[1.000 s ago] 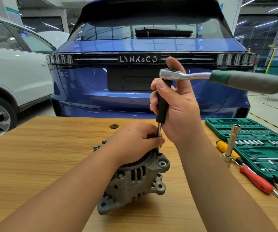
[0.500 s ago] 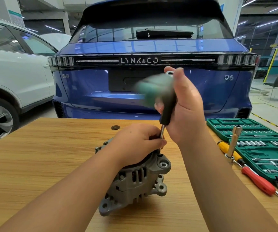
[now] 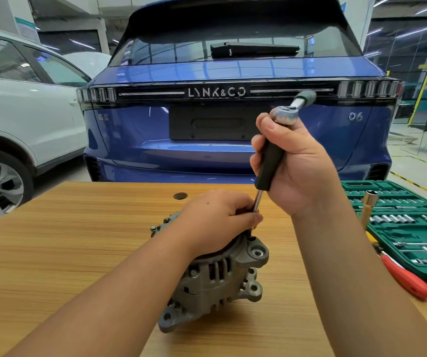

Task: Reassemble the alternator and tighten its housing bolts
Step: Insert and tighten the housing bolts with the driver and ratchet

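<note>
I see the extension bar [image 3: 269, 163] standing nearly upright, its long axis tipped a little so the top leans toward the blue car [image 3: 233, 124] and to my right. Its steel shank runs down between my left fingers [image 3: 252, 218] and meets the alternator [image 3: 217, 274] at the housing rim; the tip itself is hidden under those fingers, so I cannot tell what it sits on. On top sits the ratchet [image 3: 285, 115], its green handle pointing away from me and to the right, foreshortened and blurred.

My right hand [image 3: 297, 166] is curled round the black grip of the bar, thumb up beside the ratchet head. My left hand [image 3: 220, 222] lies over the top of the alternator, fingertips pinching the shank low down.

The alternator is grey cast metal with slotted vents showing copper inside, and lugs with round holes poking out below and to the right of my left fingers. It rests on the wooden table [image 3: 65, 253], lying tilted.

To the right of my right hand, near the table's edge, lie a green socket set case [image 3: 400, 228], a red-handled screwdriver [image 3: 405, 279] and an upright socket tool [image 3: 369, 207]. Left of my left fingers the tabletop is bare wood out to its edge.
</note>
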